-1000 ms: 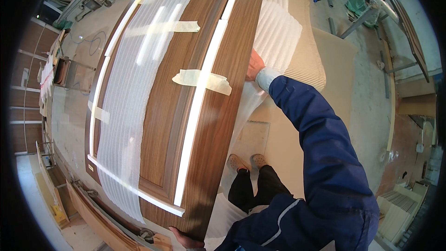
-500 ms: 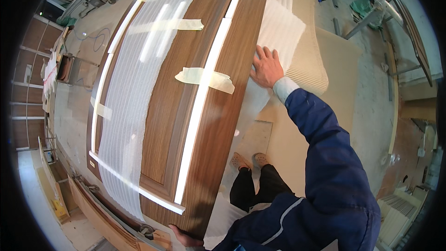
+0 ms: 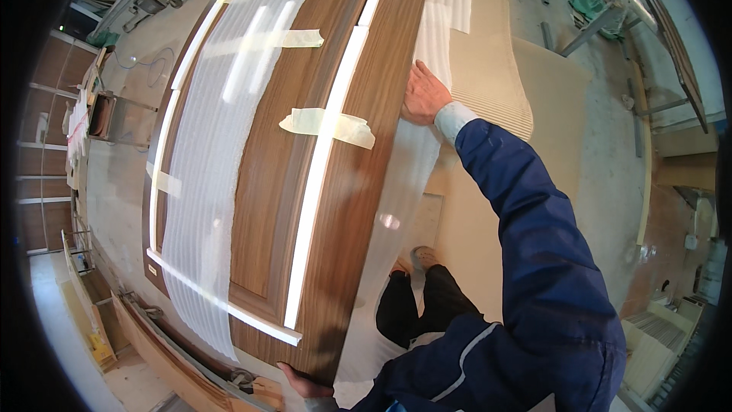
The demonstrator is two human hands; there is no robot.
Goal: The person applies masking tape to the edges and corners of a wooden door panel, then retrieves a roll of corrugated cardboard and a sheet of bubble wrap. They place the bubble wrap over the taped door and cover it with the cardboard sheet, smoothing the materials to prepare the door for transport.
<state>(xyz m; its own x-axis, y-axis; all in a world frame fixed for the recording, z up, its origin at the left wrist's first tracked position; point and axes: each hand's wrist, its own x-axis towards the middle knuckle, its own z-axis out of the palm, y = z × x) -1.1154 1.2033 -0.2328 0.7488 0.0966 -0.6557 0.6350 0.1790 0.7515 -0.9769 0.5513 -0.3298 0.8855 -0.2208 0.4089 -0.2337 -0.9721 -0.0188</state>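
A brown wood-grain door panel (image 3: 366, 133) lies in front of me, with white strips (image 3: 310, 206) across its face. Translucent ribbed foam sheet (image 3: 210, 137) runs along it, and pale masking tape (image 3: 335, 127) crosses strip and wood. My right hand (image 3: 425, 95) rests against the panel's right edge, fingers stretched flat on white foam wrap (image 3: 412, 160) that hangs down that side. At the panel's near end my left hand (image 3: 305, 384) grips the lower corner, thumb showing on the edge and the other fingers mostly hidden.
Tan corrugated cardboard (image 3: 488, 76) spreads beyond the right hand, and cardboard covers the floor around my feet. Long boards (image 3: 179, 358) stand at the lower left. Metal stands (image 3: 591, 30) and a green bag (image 3: 587, 4) are at the upper right.
My right hand has shifted slightly left and its fingers have drawn together. The foam flap that stuck out to the right now lies closer to the panel's edge. My left hand stays put.
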